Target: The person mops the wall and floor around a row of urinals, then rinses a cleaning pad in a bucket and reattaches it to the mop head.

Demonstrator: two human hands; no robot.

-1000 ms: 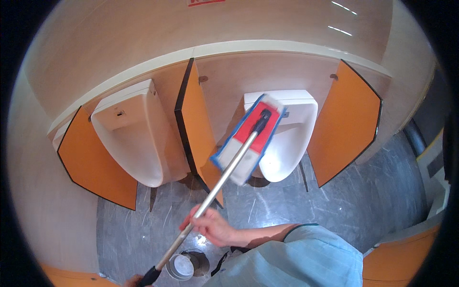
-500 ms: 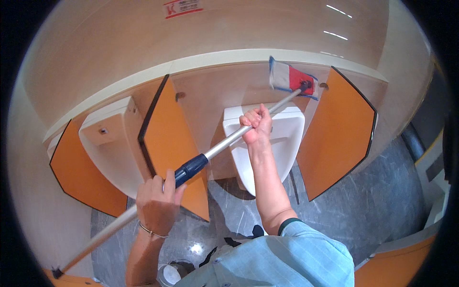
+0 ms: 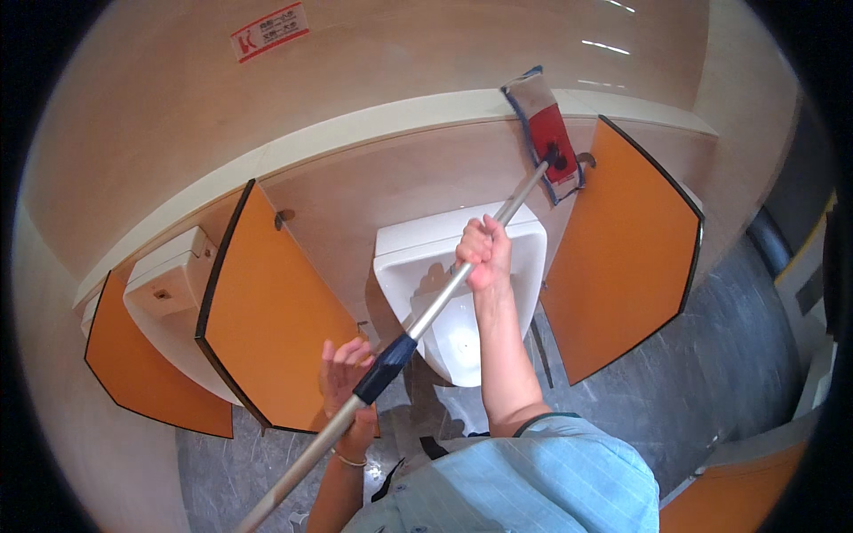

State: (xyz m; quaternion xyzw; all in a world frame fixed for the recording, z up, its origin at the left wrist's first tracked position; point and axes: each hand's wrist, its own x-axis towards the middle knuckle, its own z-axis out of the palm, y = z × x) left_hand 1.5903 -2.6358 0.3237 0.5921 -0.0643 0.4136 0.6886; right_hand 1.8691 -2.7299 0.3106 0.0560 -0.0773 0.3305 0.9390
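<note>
Mop pole (image 3: 442, 300) fills the clenched right hand (image 3: 484, 254); left hand (image 3: 345, 377), fingers open, is beside the dark-blue collar (image 3: 386, 369); mop head (image 3: 546, 129) slants across the ledge (image 3: 400, 126)'s front edge.

We see a smooth metal pole (image 3: 440, 302) with a soft sheen, joined by a dark plastic collar (image 3: 386, 369) of duller finish. The mop pad (image 3: 548, 126) looks like matt fabric. We take the white urinal (image 3: 458, 324) for smooth glazed ceramic, glossy; the orange partition (image 3: 622, 262) looks smooth and matt. The upper wall (image 3: 418, 53) is polished (it mirrors streaks of light) and the shirt (image 3: 533, 480) matt cloth.
</note>
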